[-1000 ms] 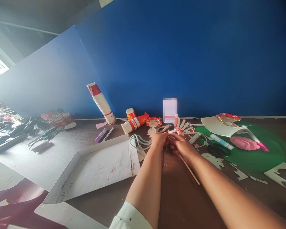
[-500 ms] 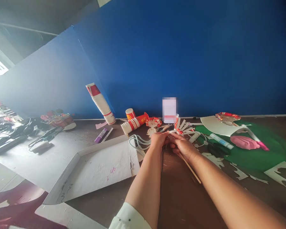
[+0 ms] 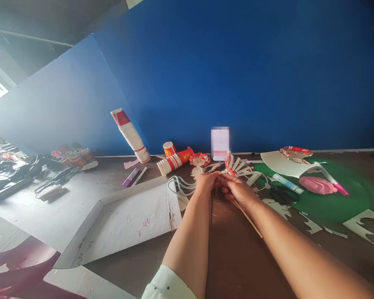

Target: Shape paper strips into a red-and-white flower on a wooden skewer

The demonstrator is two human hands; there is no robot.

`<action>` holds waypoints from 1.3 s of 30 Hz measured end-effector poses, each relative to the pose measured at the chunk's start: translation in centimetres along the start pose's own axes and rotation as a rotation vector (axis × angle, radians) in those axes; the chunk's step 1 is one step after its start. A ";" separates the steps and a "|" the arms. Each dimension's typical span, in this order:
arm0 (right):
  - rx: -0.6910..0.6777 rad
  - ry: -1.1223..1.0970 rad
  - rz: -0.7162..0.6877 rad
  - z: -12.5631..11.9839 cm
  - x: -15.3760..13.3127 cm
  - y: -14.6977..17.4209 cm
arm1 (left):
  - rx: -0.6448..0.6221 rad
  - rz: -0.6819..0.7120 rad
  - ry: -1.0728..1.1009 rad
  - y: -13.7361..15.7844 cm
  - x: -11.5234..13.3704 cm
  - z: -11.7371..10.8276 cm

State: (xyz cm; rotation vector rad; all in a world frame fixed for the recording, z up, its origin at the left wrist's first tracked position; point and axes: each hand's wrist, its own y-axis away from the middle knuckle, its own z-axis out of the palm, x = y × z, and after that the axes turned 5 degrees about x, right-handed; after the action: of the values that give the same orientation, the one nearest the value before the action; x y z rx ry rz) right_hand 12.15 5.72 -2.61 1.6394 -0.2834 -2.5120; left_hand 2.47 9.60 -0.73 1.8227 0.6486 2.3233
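Observation:
A paper cup cut into fringed strips [image 3: 239, 167], white with red patches, is between my two hands. My left hand [image 3: 206, 182] is closed, thumb and fingers pinching at the cup's left side. My right hand [image 3: 240, 191] is closed on its near side, the fingertips close to those of the left. From under the right palm a thin wooden stick [image 3: 249, 221] slants down toward the forearm. Just beyond my left hand stands a paper cut-out figure [image 3: 197, 167] with red and white curled hair. My fingers hide the spot where stick and cup come together.
Left of my arms lies a shallow white cardboard box [image 3: 127, 222]. Behind it are a tilted cup stack [image 3: 131, 137], a lying cup stack [image 3: 174, 161] and a purple glue stick [image 3: 131, 177]. To the right lie black scissors [image 3: 282, 194], a pink marker [image 3: 341, 189] and paper scraps [image 3: 363, 226] around green sheet [image 3: 318, 209].
The view shifts slightly. Both hands stay together at the cut cup, the fingers moving only a little; the fringed strips tilt slightly to the right.

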 end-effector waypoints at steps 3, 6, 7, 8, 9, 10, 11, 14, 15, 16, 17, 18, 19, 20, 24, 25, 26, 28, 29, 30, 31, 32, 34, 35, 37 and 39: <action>0.004 -0.030 0.003 0.3 -0.2 0.3 | -0.023 0.011 -0.071 0.0 0.1 0.0; 0.025 -0.047 0.015 0.5 -0.5 0.6 | -0.006 0.026 -0.102 -0.1 -0.1 -0.1; 0.036 -0.051 0.021 0.5 -0.5 0.6 | -0.004 0.029 -0.114 -0.2 -0.1 -0.1; 0.041 -0.058 0.026 0.5 -0.5 0.6 | -0.002 0.033 -0.129 -0.3 -0.2 -0.2; 0.037 -0.070 0.031 0.4 -0.5 0.5 | -0.001 0.035 -0.144 -0.4 -0.2 -0.2; 0.027 -0.085 0.034 0.4 -0.4 0.5 | 0.000 0.036 -0.157 -0.5 -0.3 -0.2; 0.012 -0.099 0.038 0.3 -0.4 0.4 | 0.001 0.039 -0.169 -0.7 -0.4 -0.2; -0.027 -0.123 0.046 0.1 -0.3 0.3 | 0.005 0.049 -0.184 -0.8 -0.5 -0.2; -0.027 -0.123 0.051 0.1 -0.3 0.3 | 0.007 0.053 -0.185 -0.8 -0.5 -0.2; -0.018 -0.122 0.056 0.2 -0.3 0.3 | 0.009 0.056 -0.181 -0.8 -0.6 -0.2; -0.005 -0.121 0.061 0.3 -0.4 0.4 | 0.009 0.056 -0.168 -0.8 -0.6 -0.2; 0.009 -0.122 0.066 0.4 -0.5 0.4 | 0.003 0.053 -0.145 -0.7 -0.6 -0.3; 0.022 -0.121 0.072 0.5 -0.6 0.5 | -0.009 0.051 -0.116 -0.6 -0.6 -0.3; 0.036 -0.119 0.077 0.6 -0.6 0.6 | -0.028 0.046 -0.087 -0.5 -0.5 -0.4; 0.122 -0.099 0.083 0.7 -0.6 0.4 | -0.120 0.003 -0.019 -0.1 -0.1 -0.9; 0.135 -0.093 0.084 0.6 -0.5 0.3 | -0.130 -0.015 -0.014 0.0 0.0 -1.0; 0.139 -0.088 0.083 0.6 -0.4 0.2 | -0.131 -0.032 -0.011 0.1 0.2 -1.1; 0.118 -0.077 0.078 0.4 -0.3 0.1 | -0.131 -0.050 -0.008 0.2 0.3 -1.3; 0.103 -0.068 0.073 0.4 -0.3 0.1 | -0.138 -0.049 -0.006 0.2 0.4 -1.3; 0.090 -0.058 0.064 0.3 -0.3 0.1 | -0.150 -0.046 -0.004 0.2 0.3 -1.3; 0.077 -0.045 0.055 0.3 -0.3 0.2 | -0.159 -0.041 0.000 0.1 0.3 -1.4; 0.066 -0.031 0.046 0.3 -0.3 0.2 | -0.166 -0.040 0.006 0.0 0.2 -1.4; 0.060 -0.013 0.032 0.3 -0.2 0.2 | -0.165 -0.038 0.015 -0.2 0.0 -1.4; 0.065 -0.008 0.028 0.3 -0.2 0.2 | -0.160 -0.033 0.014 -0.3 -0.1 -1.4; 0.075 -0.006 0.018 0.4 -0.1 0.2 | -0.152 -0.020 0.008 -0.5 -0.2 -1.4; 0.078 -0.013 0.008 0.4 0.0 0.1 | -0.147 -0.013 0.003 -0.6 -0.2 -1.4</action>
State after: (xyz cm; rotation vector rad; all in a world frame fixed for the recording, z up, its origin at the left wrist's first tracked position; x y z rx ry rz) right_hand 11.75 5.62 -2.41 1.6461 -0.3933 -2.5376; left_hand 1.13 9.69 -1.38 1.7452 0.4742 2.2994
